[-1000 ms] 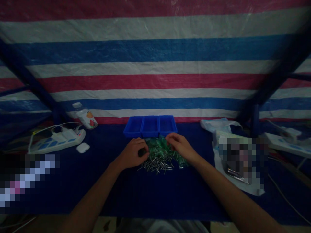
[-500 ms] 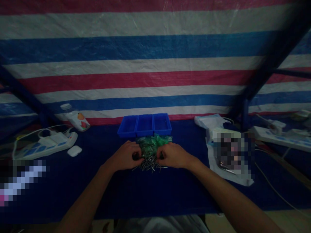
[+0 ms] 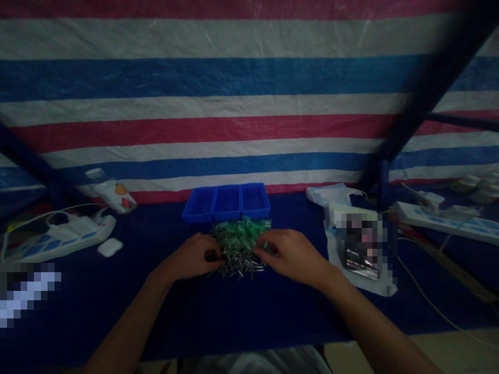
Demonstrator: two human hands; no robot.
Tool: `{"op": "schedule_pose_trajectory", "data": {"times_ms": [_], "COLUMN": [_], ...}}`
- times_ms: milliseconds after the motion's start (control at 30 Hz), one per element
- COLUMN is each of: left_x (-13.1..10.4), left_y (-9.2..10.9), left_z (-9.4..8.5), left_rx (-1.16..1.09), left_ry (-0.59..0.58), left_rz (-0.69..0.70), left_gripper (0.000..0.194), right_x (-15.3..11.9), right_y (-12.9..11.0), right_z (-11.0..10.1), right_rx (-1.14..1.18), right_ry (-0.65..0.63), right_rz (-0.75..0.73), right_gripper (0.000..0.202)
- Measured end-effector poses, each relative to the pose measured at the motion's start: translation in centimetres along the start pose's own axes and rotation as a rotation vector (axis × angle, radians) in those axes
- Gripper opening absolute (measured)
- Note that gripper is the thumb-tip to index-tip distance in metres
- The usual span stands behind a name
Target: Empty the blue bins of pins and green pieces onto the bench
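Note:
A loose heap of thin silvery metal pins (image 3: 239, 264), possibly nails or rivets, lies on the blue table, spilling from crumpled green clear plastic (image 3: 244, 231) just behind it. At the heap's left edge, my left hand (image 3: 195, 255) has its fingers curled toward the thumb; whatever sits between the tips is too small and dark to make out. On the opposite side, my right hand (image 3: 290, 254) touches the green plastic, thumb and forefinger apart. Behind the plastic stand three joined blue bins (image 3: 226, 202), with no contents visible.
To the left are a power strip (image 3: 74, 234), a white earphone case (image 3: 109, 247) and a leaning bottle (image 3: 117, 195). On the right, white wrapping (image 3: 335, 195) and a partly blurred dark, shiny object (image 3: 360, 265) lie near another power strip (image 3: 440, 221). A cable trails toward the front right.
My right hand has loosened, its thumb and forefinger spreading and drawing slightly right of the pins. The left hand remains curled beside the heap. The whole view has shifted a little.

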State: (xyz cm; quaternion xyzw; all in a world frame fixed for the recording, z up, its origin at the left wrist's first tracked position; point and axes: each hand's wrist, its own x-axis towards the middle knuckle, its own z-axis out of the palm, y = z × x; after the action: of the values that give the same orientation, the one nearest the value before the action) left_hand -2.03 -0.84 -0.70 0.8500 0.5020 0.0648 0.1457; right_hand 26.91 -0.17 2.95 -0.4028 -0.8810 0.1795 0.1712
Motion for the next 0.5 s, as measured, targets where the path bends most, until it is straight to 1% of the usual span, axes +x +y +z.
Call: {"op": "schedule_pose_trajectory", "data": {"times_ms": [67,133,167,200,233,267,367,433,500], "left_x": [0.0,0.0,0.0,0.0,0.0,0.0,-0.1,-0.1,-0.1], "left_y": [-0.1,-0.2,-0.2,-0.3,-0.4,-0.5,-0.6,-0.7,-0.7], "left_z": [0.1,0.2,0.2,0.3,0.3,0.3,0.3,0.3,0.3], "left_rx": [0.011,0.015,0.013,0.009,0.007,0.006,0.012,0.018,0.022], "left_ry": [0.006,0.008,0.01,0.012,0.014,0.015,0.022,0.023,0.02], "left_rz": [0.001,0.003,0.005,0.008,0.01,0.011,0.007,0.006,0.009], "left_gripper": [0.015,0.015,0.015,0.015,0.014,0.015,0.015,0.016,0.016], "right_x": [-3.0,-6.5,-8.2,-9.7,-11.1,-12.3,-14.5,-15.3,-15.8], "right_y": [1.4,3.7,5.1,6.5,7.9,9.1,11.9,12.9,13.3], "right_z": [-0.5,-0.6,-0.5,-0.3,0.0,0.2,1.1,1.4,1.5], "right_rx": [0.002,-0.136,-0.235,-0.326,-0.403,-0.463,-0.532,-0.541,-0.556], "right_ry": [0.261,0.544,0.657,0.715,0.754,0.747,0.663,0.609,0.589], "right_rz": [0.002,0.037,0.058,0.078,0.143,0.206,0.343,0.374,0.361], "right_gripper": [0.026,0.025,0.025,0.029,0.035,0.041,0.057,0.06,0.059]}}
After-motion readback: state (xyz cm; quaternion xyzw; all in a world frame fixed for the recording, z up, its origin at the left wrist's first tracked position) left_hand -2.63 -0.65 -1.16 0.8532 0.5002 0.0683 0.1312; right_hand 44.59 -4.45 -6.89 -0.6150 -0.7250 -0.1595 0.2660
